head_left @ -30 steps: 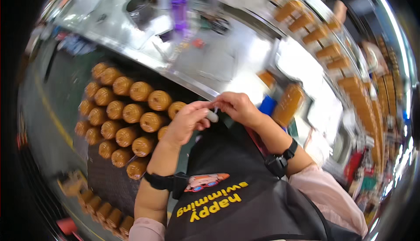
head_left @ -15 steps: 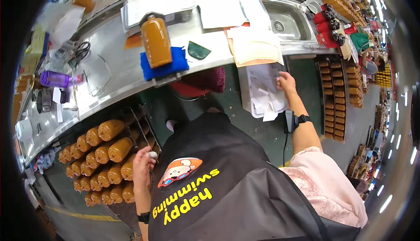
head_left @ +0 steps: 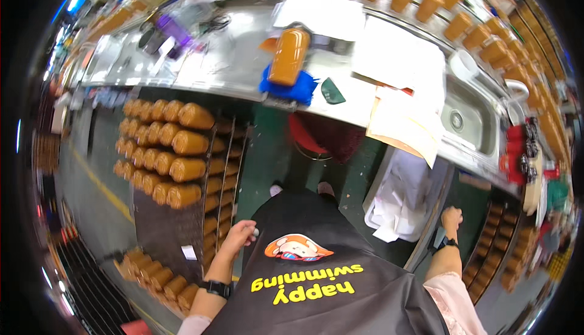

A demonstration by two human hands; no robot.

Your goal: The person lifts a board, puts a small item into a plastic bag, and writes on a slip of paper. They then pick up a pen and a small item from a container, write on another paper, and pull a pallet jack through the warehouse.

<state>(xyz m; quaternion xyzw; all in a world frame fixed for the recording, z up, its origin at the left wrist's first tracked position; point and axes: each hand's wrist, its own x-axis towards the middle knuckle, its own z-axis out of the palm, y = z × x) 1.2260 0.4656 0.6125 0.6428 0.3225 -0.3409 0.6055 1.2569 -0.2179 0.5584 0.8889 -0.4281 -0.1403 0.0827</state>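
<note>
Steel bench (head_left: 243, 70) with blue cloth (head_left: 291, 87) under an orange bottle (head_left: 289, 55), paper sheets (head_left: 401, 61).

One orange cylinder (head_left: 289, 56) lies on one blue cloth (head_left: 288, 86) on the table (head_left: 231, 67), with one dark green piece (head_left: 333, 90) beside it. One sink (head_left: 468, 119) is set in the table. The rack (head_left: 210, 171) holds many orange cylinders, too many to count surely. Two hands show: left hand (head_left: 238, 236), right hand (head_left: 451, 217).

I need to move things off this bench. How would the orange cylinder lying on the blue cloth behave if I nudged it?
The orange cylinder lies on its side, so its rounded body would probably roll. The blue cloth beneath looks soft and may damp that. Its bulk suggests some weight, though I cannot tell.
</note>
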